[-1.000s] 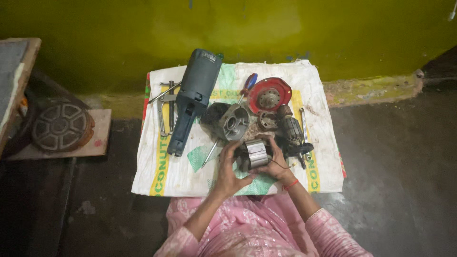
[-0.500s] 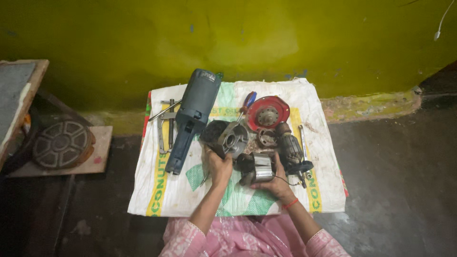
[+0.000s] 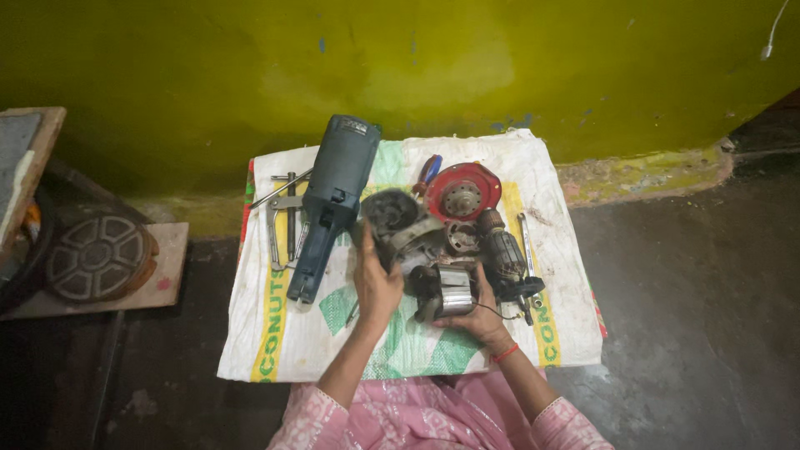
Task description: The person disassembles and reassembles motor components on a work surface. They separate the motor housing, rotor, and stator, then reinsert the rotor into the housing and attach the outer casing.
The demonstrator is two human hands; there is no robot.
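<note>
The left hand (image 3: 377, 283) has its fingers closed around the dark gear housing (image 3: 398, 223). The right hand (image 3: 477, 312) cups the shiny metal motor core (image 3: 450, 287). The core lies sideways, pointing left-right, on the white sack (image 3: 275, 333).

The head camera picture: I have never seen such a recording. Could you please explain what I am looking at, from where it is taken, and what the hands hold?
The camera sits on a person's head and looks down, so the two arms in pink sleeves are the person's own. On the floor lies a white woven sack by a yellow-green wall, with a power tool taken apart on it. The blue-grey tool body lies at the left, beside a metal puller. A red round guard and a wound rotor lie at the right. The left hand grips a dark gear housing. The right hand holds a silvery motor part.
</note>
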